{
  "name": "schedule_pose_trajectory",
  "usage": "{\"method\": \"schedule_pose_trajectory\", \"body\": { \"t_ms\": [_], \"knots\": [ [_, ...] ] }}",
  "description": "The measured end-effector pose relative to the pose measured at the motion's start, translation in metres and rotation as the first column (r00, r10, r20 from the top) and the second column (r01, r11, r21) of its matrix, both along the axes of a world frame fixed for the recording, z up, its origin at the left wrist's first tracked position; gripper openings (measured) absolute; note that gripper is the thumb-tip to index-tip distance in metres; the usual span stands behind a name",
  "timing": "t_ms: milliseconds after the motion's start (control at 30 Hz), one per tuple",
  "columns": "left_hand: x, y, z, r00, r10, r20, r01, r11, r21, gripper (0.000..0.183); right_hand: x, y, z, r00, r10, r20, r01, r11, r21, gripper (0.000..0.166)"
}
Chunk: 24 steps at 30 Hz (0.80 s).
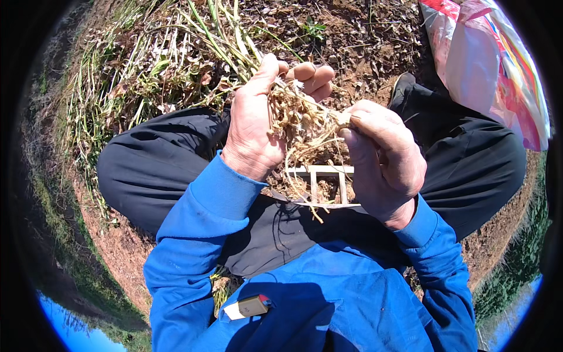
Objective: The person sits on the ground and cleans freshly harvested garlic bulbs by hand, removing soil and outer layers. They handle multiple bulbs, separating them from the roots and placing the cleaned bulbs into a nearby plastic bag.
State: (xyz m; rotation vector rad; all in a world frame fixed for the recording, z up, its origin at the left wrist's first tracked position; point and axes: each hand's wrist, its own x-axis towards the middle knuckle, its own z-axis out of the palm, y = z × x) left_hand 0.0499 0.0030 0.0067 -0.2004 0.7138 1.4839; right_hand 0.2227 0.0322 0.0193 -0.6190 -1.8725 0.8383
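Observation:
A bunch of plants with green stalks (228, 48) lies across my left hand (259, 114), its dry, tangled roots (294, 110) hanging past the palm towards the right. The thumb of that hand bears on the stalks while several fingertips stand out beyond them. My right hand (387, 154) pinches the right end of the root mass between thumb and forefinger. Thin root strands dangle between the hands, down over my lap. Beneath them, a small light-coloured slatted frame (313, 169) rests on the soil between my legs, partly hidden by the right hand.
A large heap of pulled plants (136, 75) lies at the upper left, beyond my bent knee. At the upper right stands a white and red woven plastic sack (475, 57). Dry leaves (365, 39) cover the soil ahead. A small box (248, 307) sticks out of my jacket pocket.

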Motion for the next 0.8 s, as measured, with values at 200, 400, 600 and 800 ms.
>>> {"method": "schedule_pose_trajectory", "body": {
  "t_ms": [200,400,600,800],
  "knots": [
    [-0.004,0.001,-0.011,1.0,0.011,-0.002,-0.01,0.985,0.17,0.034,-0.002,0.001,0.008,0.998,0.0,-0.056,-0.019,0.937,-0.348,0.023],
    [-0.008,0.007,-0.003,0.999,-0.048,0.023,0.037,0.934,0.354,0.031,0.007,0.013,0.02,0.955,-0.081,-0.286,-0.246,0.32,-0.915,0.018],
    [-0.003,0.006,0.013,0.994,-0.059,-0.097,0.087,0.945,0.316,0.029,0.002,0.011,0.016,0.976,0.04,-0.212,-0.211,0.385,-0.899,0.018],
    [-0.032,-0.036,0.053,0.975,0.086,-0.204,0.017,0.889,0.457,0.034,0.001,0.009,0.014,0.988,0.087,-0.125,-0.151,0.45,-0.88,0.018]
  ]
}}
